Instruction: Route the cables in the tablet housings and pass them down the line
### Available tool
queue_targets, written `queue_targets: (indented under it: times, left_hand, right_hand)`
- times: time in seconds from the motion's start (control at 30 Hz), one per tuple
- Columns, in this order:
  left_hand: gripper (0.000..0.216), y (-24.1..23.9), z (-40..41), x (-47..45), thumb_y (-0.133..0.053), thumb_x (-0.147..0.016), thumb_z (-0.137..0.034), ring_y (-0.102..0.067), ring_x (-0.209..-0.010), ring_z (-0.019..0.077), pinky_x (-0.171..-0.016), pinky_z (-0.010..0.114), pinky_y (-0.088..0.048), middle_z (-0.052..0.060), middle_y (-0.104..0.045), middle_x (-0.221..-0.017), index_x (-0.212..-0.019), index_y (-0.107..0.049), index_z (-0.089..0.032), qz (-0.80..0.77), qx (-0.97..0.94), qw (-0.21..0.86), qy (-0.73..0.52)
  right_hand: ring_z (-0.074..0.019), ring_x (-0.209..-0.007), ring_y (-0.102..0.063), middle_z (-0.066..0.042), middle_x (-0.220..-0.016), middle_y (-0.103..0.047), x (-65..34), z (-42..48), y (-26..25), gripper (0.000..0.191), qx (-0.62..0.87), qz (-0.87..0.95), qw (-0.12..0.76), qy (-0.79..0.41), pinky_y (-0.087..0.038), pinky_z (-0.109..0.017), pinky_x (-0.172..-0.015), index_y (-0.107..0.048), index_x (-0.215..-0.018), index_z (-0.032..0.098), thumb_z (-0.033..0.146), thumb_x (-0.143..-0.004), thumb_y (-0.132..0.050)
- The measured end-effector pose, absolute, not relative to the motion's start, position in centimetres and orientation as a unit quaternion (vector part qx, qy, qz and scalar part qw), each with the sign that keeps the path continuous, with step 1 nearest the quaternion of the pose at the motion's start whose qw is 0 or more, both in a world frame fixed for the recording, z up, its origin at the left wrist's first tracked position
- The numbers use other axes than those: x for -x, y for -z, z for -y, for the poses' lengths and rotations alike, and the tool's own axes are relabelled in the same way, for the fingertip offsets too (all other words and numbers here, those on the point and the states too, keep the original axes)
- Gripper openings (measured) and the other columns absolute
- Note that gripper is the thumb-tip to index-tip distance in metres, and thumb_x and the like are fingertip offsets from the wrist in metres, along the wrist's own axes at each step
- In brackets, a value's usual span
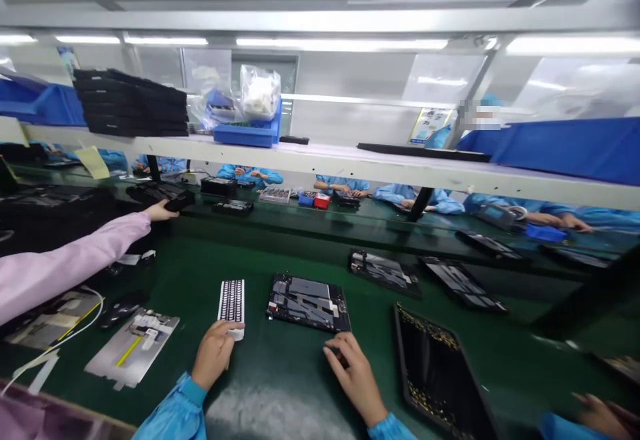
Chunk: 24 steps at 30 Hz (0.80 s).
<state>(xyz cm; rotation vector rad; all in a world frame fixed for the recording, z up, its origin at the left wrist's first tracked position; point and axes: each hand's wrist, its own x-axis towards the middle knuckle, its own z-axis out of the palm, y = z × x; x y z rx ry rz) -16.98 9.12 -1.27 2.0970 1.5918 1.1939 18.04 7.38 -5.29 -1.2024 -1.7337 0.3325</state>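
Note:
My left hand (215, 353) is closed on the lower end of a white sheet (231, 303) with rows of small black pieces, which lies on the green bench. My right hand (356, 377) is just in front of an opened tablet (307, 301), by its near right corner. Its thumb and forefinger tips come close together in a pinch; anything between them is too small to make out. Grey panels and dark strips show inside the tablet. To the right of that hand lies a black tray (435, 367) with gold-coloured bits along its ends.
More opened tablets (384, 271) lie behind, at the right. A silver plate (134, 350) with yellow tape is at left. A co-worker's pink sleeve (75, 260) reaches across the left; another person's hand (603, 417) is at lower right. Overhead, a shelf (320, 160) holds blue bins.

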Motion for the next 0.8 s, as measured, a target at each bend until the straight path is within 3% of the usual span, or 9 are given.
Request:
queue_targets:
  times: [0.1, 0.27, 0.4, 0.6, 0.73, 0.8]
  left_hand:
    - [0.035, 1.2, -9.2, 17.0, -0.046, -0.081, -0.029, -0.073, -0.094, 0.0239, -0.088, 0.039, -0.061, 0.004, -0.079, -0.095, -0.088, -0.08, -0.028, -0.546, -0.721, 0.122, -0.408]
    - [0.036, 1.0, -9.2, 16.5, -0.044, -0.085, -0.035, -0.074, -0.089, 0.0242, -0.085, 0.039, -0.061, 0.004, -0.078, -0.09, -0.083, -0.079, -0.027, -0.554, -0.713, 0.116, -0.414]
    - [0.05, 0.8, -9.1, 16.3, -0.034, -0.096, -0.048, -0.074, -0.082, 0.0238, -0.079, 0.036, -0.061, 0.004, -0.076, -0.082, -0.075, -0.075, -0.027, -0.561, -0.697, 0.11, -0.433]
    - [0.058, 1.0, -8.9, 15.5, -0.034, -0.095, -0.065, -0.072, -0.08, 0.0239, -0.078, 0.035, -0.061, 0.005, -0.075, -0.082, -0.074, -0.073, -0.027, -0.526, -0.709, 0.134, -0.45]
    - [0.054, 0.2, -7.8, 12.3, -0.032, -0.097, -0.061, -0.069, -0.071, 0.0225, -0.073, 0.035, -0.061, 0.004, -0.069, -0.069, -0.088, -0.074, -0.028, -0.497, -0.721, 0.188, -0.445]
    - [0.048, -1.7, -7.1, 9.7, -0.035, -0.099, -0.057, -0.071, -0.079, 0.0226, -0.075, 0.035, -0.06, 0.006, -0.073, -0.085, -0.087, -0.071, -0.027, -0.468, -0.741, 0.224, -0.426]
  right_hand:
    - [-0.0171, -0.068, -0.064, -0.006, -0.093, -0.063, -17.9, -7.5, 5.4, 0.018, 0.481, 0.714, 0.489, -0.136, -0.055, -0.029, -0.065, -0.07, -0.093, 0.026, 0.038, -0.097, -0.058]
    - [-0.0165, -0.066, -0.063, -0.004, -0.087, -0.063, -17.8, -7.8, 5.7, 0.018, 0.475, 0.714, 0.495, -0.142, -0.054, -0.028, -0.064, -0.069, -0.088, 0.025, 0.037, -0.096, -0.059]
    - [-0.0174, -0.068, -0.063, -0.004, -0.087, -0.063, -17.6, -7.8, 5.6, 0.017, 0.475, 0.718, 0.486, -0.149, -0.054, -0.028, -0.063, -0.069, -0.087, 0.025, 0.035, -0.096, -0.059]
    - [-0.0161, -0.072, -0.064, -0.003, -0.086, -0.061, -17.4, -7.8, 4.9, 0.017, 0.476, 0.722, 0.479, -0.15, -0.052, -0.026, -0.063, -0.069, -0.085, 0.023, 0.034, -0.095, -0.059]
    - [-0.0143, -0.071, -0.063, -0.003, -0.087, -0.062, -17.2, -7.8, 4.0, 0.016, 0.487, 0.717, 0.478, -0.143, -0.052, -0.024, -0.064, -0.069, -0.087, 0.021, 0.032, -0.094, -0.061]
    - [-0.0138, -0.074, -0.064, -0.003, -0.09, -0.064, -17.2, -7.9, 2.5, 0.013, 0.494, 0.715, 0.474, -0.14, -0.052, -0.023, -0.065, -0.07, -0.091, 0.022, 0.031, -0.094, -0.061]
